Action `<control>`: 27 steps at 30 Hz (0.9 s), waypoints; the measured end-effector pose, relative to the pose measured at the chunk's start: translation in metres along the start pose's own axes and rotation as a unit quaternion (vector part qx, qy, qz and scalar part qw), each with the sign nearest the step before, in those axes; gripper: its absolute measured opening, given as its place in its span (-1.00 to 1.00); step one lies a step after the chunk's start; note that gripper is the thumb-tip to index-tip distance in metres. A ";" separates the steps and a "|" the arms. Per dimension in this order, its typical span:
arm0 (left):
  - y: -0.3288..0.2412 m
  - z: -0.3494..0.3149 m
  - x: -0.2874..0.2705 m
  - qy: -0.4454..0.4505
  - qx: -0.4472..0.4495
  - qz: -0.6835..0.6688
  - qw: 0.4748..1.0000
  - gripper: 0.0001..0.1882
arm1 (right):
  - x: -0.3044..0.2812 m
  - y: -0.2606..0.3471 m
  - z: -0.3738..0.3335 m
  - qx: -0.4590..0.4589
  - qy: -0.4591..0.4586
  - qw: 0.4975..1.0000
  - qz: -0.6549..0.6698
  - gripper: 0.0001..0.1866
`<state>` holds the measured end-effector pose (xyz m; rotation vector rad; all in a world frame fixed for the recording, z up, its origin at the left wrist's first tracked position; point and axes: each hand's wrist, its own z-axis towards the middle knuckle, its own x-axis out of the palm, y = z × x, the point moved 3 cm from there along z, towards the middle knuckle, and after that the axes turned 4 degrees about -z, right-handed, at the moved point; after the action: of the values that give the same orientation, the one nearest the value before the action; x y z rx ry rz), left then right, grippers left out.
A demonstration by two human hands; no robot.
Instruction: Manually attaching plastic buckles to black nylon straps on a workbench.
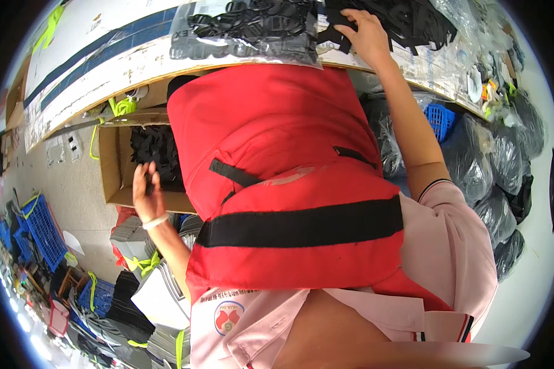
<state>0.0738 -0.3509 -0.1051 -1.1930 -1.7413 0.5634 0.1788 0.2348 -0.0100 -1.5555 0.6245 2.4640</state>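
My right hand (369, 38) reaches over the table to a pile of black webbing straps (412, 23), its thumb and fingers closing on a black strap (336, 26) at the pile's left side. Left of it, a clear plastic bag (240, 50) holds several black plastic buckles (252, 19). My left hand (148, 195) is low on the left, beside an open cardboard box (111, 166) with black pieces (146, 145) in it. Its fingers are curled around something small and dark that I cannot make out.
The table edge (135, 79) runs across in front of me; a red apron (277, 123) covers my lap. Blue baskets (45, 230) and stacked grey pieces (132, 237) lie at the left. Black plastic-wrapped bags (468, 160) and a blue basket (439, 120) stand on the right.
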 end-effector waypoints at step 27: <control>0.060 -0.048 0.210 0.222 0.020 0.076 0.972 -0.80 | 0.021 0.206 -0.085 0.236 0.519 0.521 0.636 -0.76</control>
<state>0.1217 -0.1427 -0.0387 -1.3157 -1.2622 0.3807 0.1677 0.0115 -0.0064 -2.5445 3.1444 0.7520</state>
